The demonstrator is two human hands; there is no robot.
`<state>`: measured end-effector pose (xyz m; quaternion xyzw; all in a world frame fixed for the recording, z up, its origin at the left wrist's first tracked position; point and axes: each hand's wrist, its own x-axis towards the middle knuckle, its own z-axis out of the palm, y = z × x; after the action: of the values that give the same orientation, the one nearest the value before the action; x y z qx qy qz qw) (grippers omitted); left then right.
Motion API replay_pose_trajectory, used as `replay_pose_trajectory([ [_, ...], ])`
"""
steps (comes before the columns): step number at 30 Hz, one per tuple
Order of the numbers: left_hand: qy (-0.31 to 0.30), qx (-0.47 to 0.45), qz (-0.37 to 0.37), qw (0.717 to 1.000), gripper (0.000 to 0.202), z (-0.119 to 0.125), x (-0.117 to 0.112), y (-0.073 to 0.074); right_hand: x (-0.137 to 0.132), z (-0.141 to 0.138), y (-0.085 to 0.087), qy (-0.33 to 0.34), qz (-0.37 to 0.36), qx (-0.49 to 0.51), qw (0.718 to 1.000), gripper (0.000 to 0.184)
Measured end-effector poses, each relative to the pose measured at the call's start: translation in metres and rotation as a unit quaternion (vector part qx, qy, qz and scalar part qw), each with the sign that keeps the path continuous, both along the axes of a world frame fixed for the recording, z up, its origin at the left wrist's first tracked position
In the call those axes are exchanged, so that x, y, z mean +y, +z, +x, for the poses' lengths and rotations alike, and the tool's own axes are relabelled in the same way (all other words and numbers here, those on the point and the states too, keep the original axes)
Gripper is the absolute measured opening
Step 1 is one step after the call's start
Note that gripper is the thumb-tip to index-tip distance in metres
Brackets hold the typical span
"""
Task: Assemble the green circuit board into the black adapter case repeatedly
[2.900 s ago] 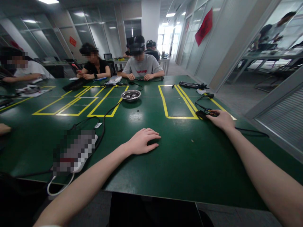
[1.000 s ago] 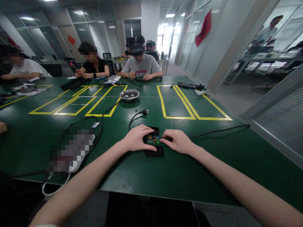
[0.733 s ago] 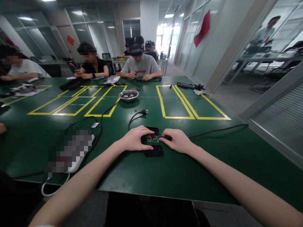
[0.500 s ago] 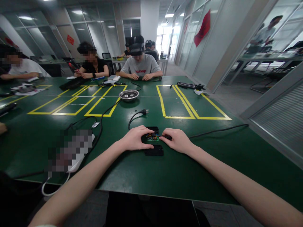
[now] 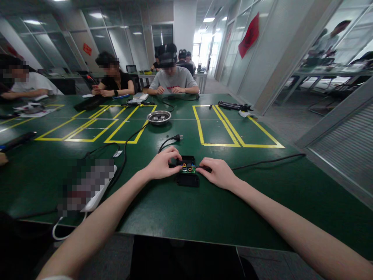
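A small green circuit board with copper-coloured coils sits between two black plastic case halves. The upper case half lies just beyond it, the lower case half just nearer. My left hand has its thumb and fingers curled around the board's left end; the exact contact is partly hidden. With pinched fingers, my right hand grips a black power cable at the board's right end. Behind my left hand a short cord ends in a black plug on the table.
A metal bowl with small metal parts stands farther back. To the left lies a white power strip with cords. Yellow tape marks cross the green table. Co-workers sit opposite, one in a grey shirt.
My left hand has drawn in from spanning both case halves to the board's left end. The lower case half has shifted slightly up and left. My right hand stays on the cable.
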<state>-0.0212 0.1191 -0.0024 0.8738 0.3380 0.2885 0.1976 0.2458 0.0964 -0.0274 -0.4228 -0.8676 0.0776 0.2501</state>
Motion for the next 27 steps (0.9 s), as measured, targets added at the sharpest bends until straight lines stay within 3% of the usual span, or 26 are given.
replay_pose_trajectory([
  [6,-0.015,-0.023,-0.146,0.989,0.014,-0.012,0.007,0.016,-0.004,0.003,0.006,0.032,0.026,0.081,0.996,0.029],
  [10,-0.048,-0.050,-0.287,0.955,0.025,-0.016,0.006,0.026,-0.010,0.003,0.011,0.072,0.028,0.112,0.991,0.032],
  [13,-0.064,-0.053,-0.344,0.935,0.029,-0.019,0.005,0.030,-0.013,0.002,0.014,0.103,0.024,0.110,0.988,0.032],
  [20,-0.086,0.003,-0.388,0.918,0.028,-0.016,0.005,0.016,-0.013,0.004,0.018,0.169,-0.033,0.019,0.985,0.030],
  [27,-0.067,0.002,-0.335,0.940,0.024,-0.009,0.002,0.012,-0.006,0.005,0.011,0.086,-0.038,0.030,0.995,0.011],
])
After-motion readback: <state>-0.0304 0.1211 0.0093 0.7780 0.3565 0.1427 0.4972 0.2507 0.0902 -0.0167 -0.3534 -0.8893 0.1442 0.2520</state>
